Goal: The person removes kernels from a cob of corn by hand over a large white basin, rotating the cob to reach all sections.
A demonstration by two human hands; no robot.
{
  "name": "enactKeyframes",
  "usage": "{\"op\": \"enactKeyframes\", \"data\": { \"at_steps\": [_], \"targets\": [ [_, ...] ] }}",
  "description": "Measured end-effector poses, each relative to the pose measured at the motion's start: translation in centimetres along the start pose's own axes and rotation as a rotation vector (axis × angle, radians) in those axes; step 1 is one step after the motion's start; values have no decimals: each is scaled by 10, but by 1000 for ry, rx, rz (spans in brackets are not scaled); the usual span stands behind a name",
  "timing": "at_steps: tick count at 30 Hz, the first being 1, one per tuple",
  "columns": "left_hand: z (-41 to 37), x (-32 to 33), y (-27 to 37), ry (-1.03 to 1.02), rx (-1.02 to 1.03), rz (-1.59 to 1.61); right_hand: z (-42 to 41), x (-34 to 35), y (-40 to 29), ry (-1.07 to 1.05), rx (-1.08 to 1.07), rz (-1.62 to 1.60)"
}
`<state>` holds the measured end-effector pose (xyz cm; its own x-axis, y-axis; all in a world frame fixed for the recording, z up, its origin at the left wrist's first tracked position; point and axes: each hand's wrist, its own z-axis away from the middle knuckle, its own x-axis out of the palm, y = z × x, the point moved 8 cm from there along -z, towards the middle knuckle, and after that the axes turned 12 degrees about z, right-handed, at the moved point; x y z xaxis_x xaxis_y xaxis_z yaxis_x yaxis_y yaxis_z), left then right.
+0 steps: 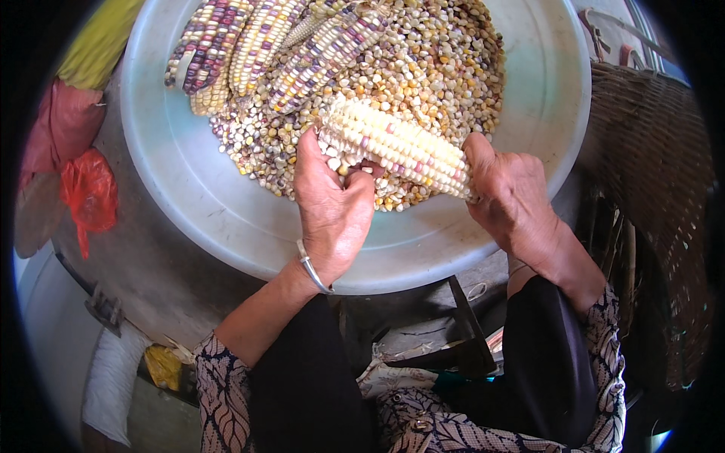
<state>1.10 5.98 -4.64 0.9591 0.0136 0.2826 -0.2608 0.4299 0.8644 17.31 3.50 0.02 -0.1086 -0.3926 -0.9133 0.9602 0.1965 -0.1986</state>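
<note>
An ear of pale corn point(405, 148) with a few reddish kernels slants over a wide plastic basin point(226, 226). My right hand point(507, 195) is closed around its right end. At its other end is my left hand point(334, 195), wearing a metal bracelet; its thumb touches the ear and loose kernels lie in its half-curled fingers. Part of that left end looks stripped of kernels. Beneath the hands, a heap of mixed loose kernels point(447, 68) covers the basin's bottom. Several multicoloured ears of corn point(263, 45) lie on the heap at upper left.
A large woven basket point(651, 170) stands right of the basin. Left of it are a red plastic bag point(89, 189) and a pink sack point(68, 124). A white sack point(113, 379) and a yellow bag point(163, 365) are at lower left. Dark wooden bars point(467, 334) show below the basin's near rim.
</note>
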Motion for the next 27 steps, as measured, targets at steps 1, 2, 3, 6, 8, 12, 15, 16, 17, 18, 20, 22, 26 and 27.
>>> {"op": "enactKeyframes", "data": {
  "at_steps": [1, 2, 3, 6, 8, 12, 15, 16, 17, 18, 20, 22, 26, 27],
  "targets": [
    [-1, 1, -1, -9, -42, 46, 0, -1, 2, 22, 6, -22],
    [-3, 2, 0, -19, -83, 92, 0, -1, 5, 45, 11, -44],
    [-5, 4, 3, -32, -127, 138, 0, 0, 7, 67, 20, -66],
    [-5, 8, 1, -116, -214, 183, 2, 10, 5, 14, 35, -119],
    [-3, 8, -2, -136, -232, 160, 3, 11, 6, 35, 43, -100],
    [-3, 8, -1, -100, -139, 133, 3, 14, 5, 40, 46, -71],
    [-3, 3, -2, -43, -7, 19, 0, 3, 5, -1, 39, -56],
    [-3, 5, 1, -50, -40, 39, 1, 2, 7, 4, 51, -69],
    [-5, 5, 4, -57, -72, 59, 1, 2, 9, 8, 62, -82],
    [-8, 8, 2, -114, -149, 137, 1, 3, 10, 13, 74, -96],
    [-7, 14, 5, -143, -177, 210, 2, 7, 10, 17, 73, -128],
    [-1, 15, -1, -144, -243, 226, 3, 8, 9, 17, 65, -134],
    [-4, 14, -3, -114, -220, 210, 4, 10, 5, 17, 40, -60],
    [-3, 15, -2, -92, -209, 178, 4, 11, 4, 17, 31, -35]
  ]
}}
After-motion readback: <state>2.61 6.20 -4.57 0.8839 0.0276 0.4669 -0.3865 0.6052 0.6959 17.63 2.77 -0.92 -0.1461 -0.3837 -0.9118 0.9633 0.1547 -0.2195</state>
